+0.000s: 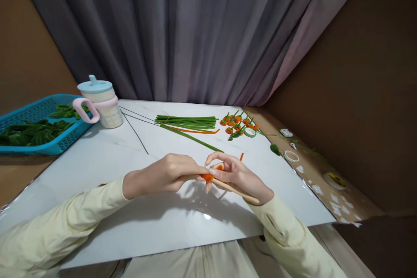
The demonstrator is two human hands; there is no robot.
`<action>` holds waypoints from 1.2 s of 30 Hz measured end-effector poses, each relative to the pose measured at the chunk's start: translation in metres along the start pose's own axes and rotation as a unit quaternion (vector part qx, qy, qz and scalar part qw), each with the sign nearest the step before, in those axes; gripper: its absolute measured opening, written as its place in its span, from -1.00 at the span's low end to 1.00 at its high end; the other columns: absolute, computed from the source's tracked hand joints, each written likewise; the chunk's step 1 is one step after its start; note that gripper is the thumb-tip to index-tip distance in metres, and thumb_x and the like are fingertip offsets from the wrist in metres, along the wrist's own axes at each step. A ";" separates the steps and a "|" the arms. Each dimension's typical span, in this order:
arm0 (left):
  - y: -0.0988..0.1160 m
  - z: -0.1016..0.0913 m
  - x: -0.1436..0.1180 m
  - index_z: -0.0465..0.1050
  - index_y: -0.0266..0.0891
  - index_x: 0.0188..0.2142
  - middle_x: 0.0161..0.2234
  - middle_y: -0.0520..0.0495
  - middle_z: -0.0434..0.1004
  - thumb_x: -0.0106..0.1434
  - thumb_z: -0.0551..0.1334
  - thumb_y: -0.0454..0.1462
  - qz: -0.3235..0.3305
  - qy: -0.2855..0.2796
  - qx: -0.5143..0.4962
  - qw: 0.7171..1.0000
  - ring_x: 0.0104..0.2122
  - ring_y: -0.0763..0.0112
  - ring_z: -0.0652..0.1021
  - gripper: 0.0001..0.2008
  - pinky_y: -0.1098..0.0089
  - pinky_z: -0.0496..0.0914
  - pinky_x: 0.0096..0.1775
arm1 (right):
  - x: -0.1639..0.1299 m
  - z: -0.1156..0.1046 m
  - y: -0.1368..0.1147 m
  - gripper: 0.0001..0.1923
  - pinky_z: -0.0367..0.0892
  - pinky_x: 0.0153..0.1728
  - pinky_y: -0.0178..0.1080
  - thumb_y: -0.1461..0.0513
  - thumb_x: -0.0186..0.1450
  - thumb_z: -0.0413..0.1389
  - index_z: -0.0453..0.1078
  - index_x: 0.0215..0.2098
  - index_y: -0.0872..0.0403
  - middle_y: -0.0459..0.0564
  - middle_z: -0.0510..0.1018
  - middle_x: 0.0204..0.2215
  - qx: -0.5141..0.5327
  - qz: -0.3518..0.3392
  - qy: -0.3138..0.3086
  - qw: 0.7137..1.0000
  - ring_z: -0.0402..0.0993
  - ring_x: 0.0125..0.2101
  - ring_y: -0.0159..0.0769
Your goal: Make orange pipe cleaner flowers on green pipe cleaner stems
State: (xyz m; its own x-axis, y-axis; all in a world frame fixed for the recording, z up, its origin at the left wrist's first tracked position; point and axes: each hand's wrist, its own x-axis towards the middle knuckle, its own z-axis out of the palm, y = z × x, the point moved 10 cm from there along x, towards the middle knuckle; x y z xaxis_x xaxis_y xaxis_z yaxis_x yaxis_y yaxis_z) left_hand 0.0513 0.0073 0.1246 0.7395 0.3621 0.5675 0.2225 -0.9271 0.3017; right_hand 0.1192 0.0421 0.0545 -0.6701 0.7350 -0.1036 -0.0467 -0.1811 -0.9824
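Note:
Above the white tabletop, my hands meet over a wooden stick (239,192) that has an orange pipe cleaner (207,177) around its far end. My left hand (171,173) comes in from the left, its fingers closed on the orange coil. In my right hand (239,173) the stick is gripped near the coil, thumb against it, its bare length slanting down under the palm toward the wrist. A loose orange end (241,156) rises behind that hand. Beyond them lies a bundle of green pipe cleaners (189,120), with an orange one (195,130) alongside.
At far right are small orange pieces with green stems (237,120) and green tape (249,132). White tape (291,156), an earbud case (286,133) and white scraps (335,208) lie rightmost. Leftward stand a lidded cup (109,113), a blue basket (61,143) of green pieces, and thin dark wires (135,132).

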 end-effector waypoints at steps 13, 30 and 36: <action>0.001 -0.037 -0.007 0.46 -0.29 -0.21 -0.43 -0.08 0.58 0.25 0.13 -0.42 -0.050 0.204 -0.020 0.978 -0.51 0.51 0.52 -0.83 0.52 0.41 -0.46 | -0.005 -0.018 -0.002 -0.81 -0.13 -0.71 -0.42 0.16 0.12 0.21 0.39 -0.50 0.13 -0.18 0.33 -0.71 0.042 -0.170 0.214 0.961 -0.03 -0.73 -0.59; -0.047 0.002 -0.006 0.37 -0.31 -0.37 -0.55 -0.02 0.31 0.18 -0.03 -0.51 -0.105 -0.004 0.300 0.948 -0.53 0.38 0.34 -0.76 0.40 0.26 -0.47 | 0.034 0.006 -0.035 -0.82 0.04 -0.52 -0.35 0.37 0.26 0.02 0.31 -0.50 0.13 -0.05 0.44 -0.56 -0.678 -0.191 0.088 0.704 0.30 -0.55 -0.41; -0.076 0.009 -0.013 0.36 -0.30 -0.45 -0.52 -0.05 0.29 0.00 -0.05 -0.59 -0.159 -0.058 0.279 0.945 -0.50 0.37 0.31 -0.70 0.40 0.22 -0.46 | 0.063 0.000 -0.031 -0.75 0.07 -0.48 -0.38 0.54 0.09 0.00 0.40 -0.49 0.14 -0.04 0.50 -0.54 -0.681 -0.180 -0.002 0.710 0.35 -0.52 -0.41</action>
State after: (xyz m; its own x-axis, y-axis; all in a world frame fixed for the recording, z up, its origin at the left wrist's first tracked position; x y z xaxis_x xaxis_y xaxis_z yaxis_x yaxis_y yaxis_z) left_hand 0.0304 0.0726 0.0875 0.6356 0.6487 0.4187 0.7227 -0.6907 -0.0270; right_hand 0.0786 0.0940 0.0782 -0.7991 0.5703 0.1902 0.5412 0.8201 -0.1857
